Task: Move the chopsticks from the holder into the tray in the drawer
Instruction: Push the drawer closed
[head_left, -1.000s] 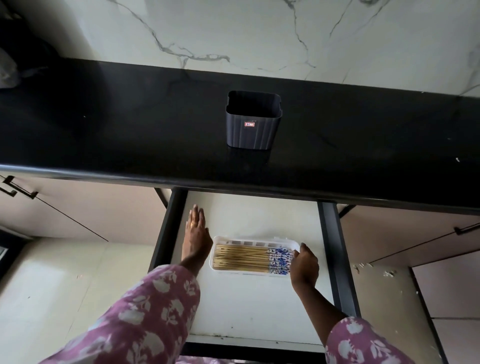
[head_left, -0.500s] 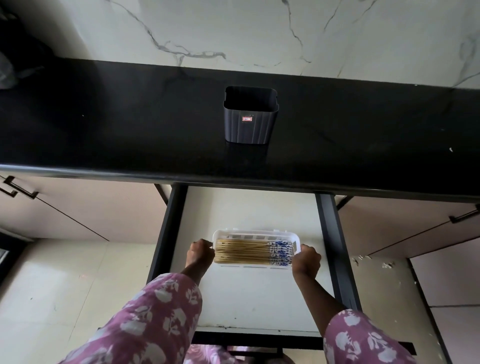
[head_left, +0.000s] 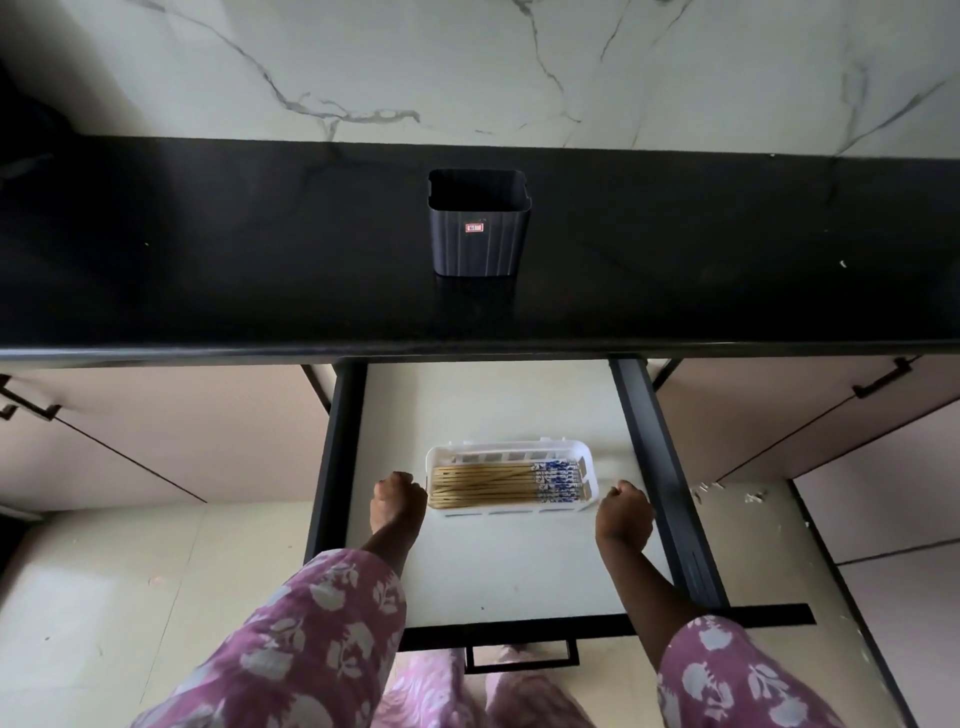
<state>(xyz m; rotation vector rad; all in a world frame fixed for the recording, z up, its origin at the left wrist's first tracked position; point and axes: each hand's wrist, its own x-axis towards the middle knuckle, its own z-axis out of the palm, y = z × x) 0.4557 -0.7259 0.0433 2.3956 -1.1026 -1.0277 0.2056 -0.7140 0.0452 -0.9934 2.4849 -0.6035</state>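
The dark ribbed holder (head_left: 478, 234) stands upright on the black countertop (head_left: 208, 260), and no chopsticks show in it. Below, in the pulled-out drawer (head_left: 493, 571), a white slotted tray (head_left: 511, 513) holds several wooden chopsticks (head_left: 493, 486) lying side by side, their blue-patterned ends to the right. My left hand (head_left: 397, 498) is curled into a fist right against the tray's left end. My right hand (head_left: 623, 512), also a fist, sits a small gap off the tray's right end. Neither hand holds anything that I can see.
The drawer has black side rails (head_left: 665, 483) and a black front handle (head_left: 522, 657) near my legs. Pale cabinet doors with dark handles (head_left: 878, 382) flank it. A marble wall rises behind the counter. Pale floor tiles lie to the left.
My left hand left the drawer floor, where it lay flat, and curled into a fist at the tray's left end. My right hand closed and drew slightly away from the tray's right end.
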